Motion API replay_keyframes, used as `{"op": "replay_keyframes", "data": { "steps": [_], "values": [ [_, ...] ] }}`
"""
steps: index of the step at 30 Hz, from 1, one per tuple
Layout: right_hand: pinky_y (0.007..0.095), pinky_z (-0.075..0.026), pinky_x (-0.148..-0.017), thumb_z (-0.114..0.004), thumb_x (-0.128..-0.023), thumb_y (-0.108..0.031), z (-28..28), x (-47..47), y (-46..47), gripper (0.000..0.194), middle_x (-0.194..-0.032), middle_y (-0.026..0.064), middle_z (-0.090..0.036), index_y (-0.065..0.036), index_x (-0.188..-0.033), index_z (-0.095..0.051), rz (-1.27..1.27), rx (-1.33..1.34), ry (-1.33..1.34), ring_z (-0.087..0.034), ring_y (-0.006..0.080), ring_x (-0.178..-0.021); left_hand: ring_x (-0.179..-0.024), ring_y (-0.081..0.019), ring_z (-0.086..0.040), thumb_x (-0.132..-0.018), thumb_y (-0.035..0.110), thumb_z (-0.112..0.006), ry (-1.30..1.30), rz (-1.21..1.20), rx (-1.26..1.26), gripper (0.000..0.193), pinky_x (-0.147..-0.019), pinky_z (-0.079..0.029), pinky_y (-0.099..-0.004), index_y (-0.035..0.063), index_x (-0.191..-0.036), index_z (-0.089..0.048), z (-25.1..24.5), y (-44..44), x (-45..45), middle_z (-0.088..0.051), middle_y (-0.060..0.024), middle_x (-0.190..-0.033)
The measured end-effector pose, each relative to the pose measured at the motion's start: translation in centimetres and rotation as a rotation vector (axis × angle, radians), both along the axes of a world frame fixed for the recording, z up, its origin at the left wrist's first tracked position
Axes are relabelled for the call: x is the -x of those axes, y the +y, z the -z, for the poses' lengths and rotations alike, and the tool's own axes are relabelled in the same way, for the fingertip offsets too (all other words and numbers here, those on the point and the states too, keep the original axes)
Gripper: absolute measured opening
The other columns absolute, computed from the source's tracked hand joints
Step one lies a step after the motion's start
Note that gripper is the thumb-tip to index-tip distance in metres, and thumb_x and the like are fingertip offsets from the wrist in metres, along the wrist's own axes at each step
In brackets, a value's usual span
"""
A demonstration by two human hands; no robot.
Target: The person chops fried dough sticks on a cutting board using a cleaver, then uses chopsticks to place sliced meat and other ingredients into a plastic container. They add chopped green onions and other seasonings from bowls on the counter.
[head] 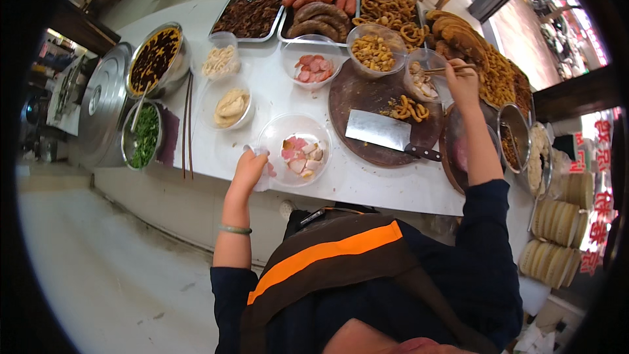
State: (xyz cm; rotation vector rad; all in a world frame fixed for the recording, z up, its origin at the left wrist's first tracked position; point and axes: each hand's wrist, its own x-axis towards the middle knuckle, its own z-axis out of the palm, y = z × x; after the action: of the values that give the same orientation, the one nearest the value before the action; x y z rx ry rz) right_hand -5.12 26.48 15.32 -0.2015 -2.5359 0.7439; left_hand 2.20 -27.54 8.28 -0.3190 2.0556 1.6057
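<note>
My right hand [462,86] grips a pair of wooden chopsticks [461,71] over a clear plastic tub [444,96] at the board's far right side. Their tips reach into the chopped pale meat [421,81] in that tub. At the table's front edge, my left hand [249,169] holds a small clear plastic bag or container [264,183], with something pink showing through it. Just right of this hand sits a wide clear plastic bowl [321,135] of pink slices and pale chunks. A cleaver [377,129] lies flat on the round chopping board [348,88], below some fried rings [414,109].
Clear tubs hold sliced sausage [313,69], yellowish paste [232,107], pale shreds [219,61] and fried pieces [373,54]. Metal trays [275,34] of meats line the back. Metal bowls of dark sauce [156,56] and chopped greens [145,135] stand left, beside long chopsticks [187,128].
</note>
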Motion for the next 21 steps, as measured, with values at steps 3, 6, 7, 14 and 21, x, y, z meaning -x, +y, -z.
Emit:
{"op": "replay_keyframes", "data": {
  "steps": [3, 6, 7, 14, 21],
  "values": [
    [0.0253, -0.047, -0.061, -0.063, -0.094, -0.012, -2.3, -1.8, 0.2, 0.011, -0.077, 0.0015, -0.065, -0.001, -0.094, -0.067, -0.015, 0.18, 0.057, -0.06, 0.0083, -0.07, -0.063, -0.022, -0.066, -0.087, 0.019, -0.055, 0.082, 0.002, 0.068, 0.025, -0.061, -0.052, -0.0355, -0.0026, -0.095, -0.064, 1.4, 0.5, 0.5, -0.065, -0.0116, -0.071],
    [0.0262, -0.052, -0.076, -0.061, -0.096, -0.015, -6.2, -4.8, -1.1, 0.015, -0.093, 0.0048, -0.067, -0.002, -0.101, -0.066, -0.167, 0.315, 0.086, -0.063, 0.0105, -0.086, -0.061, -0.0219, -0.065, -0.088, 0.018, -0.057, 0.133, 0.005, 0.243, 0.024, -0.061, -0.051, -0.0359, -0.0037, -0.092, -0.065, 2.8, 0.3, 0.8, -0.067, -0.0128, -0.072],
    [0.0272, -0.053, -0.08, -0.06, -0.096, -0.015, -7.3, -5.6, -2.1, 0.016, -0.097, 0.007, -0.067, 0.0, -0.101, -0.065, -0.156, 0.445, 0.075, -0.064, 0.0121, -0.09, -0.061, -0.0223, -0.066, -0.088, 0.018, -0.056, 0.123, -0.031, 0.235, 0.024, -0.061, -0.051, -0.036, -0.0042, -0.093, -0.065, 3.2, 0.2, 0.9, -0.067, -0.0132, -0.073],
    [0.0289, -0.052, -0.079, -0.056, -0.093, -0.001, -7.4, -7.6, -15.4, 0.013, -0.096, 0.0121, -0.069, 0.002, -0.096, -0.067, -0.752, 0.541, -0.116, -0.065, 0.0175, -0.087, -0.088, -0.0399, -0.065, -0.08, 0.025, -0.055, 0.088, -0.141, 0.269, 0.04, -0.08, -0.051, -0.0433, -0.0106, -0.096, -0.065, 4.6, -1.6, 1.1, -0.066, -0.0286, -0.094],
    [0.028, -0.05, -0.075, -0.058, -0.09, -0.001, -5.6, -7.1, -25.6, 0.012, -0.089, 0.0092, -0.066, 0.002, -0.097, -0.068, -0.88, 0.519, -0.298, -0.063, 0.0153, -0.083, -0.089, -0.0423, -0.065, -0.08, 0.023, -0.053, 0.149, -0.12, 0.313, 0.038, -0.082, -0.051, -0.0446, -0.0101, -0.094, -0.066, 2.8, -4.6, 0.2, -0.066, -0.0304, -0.096]
  ]
}}
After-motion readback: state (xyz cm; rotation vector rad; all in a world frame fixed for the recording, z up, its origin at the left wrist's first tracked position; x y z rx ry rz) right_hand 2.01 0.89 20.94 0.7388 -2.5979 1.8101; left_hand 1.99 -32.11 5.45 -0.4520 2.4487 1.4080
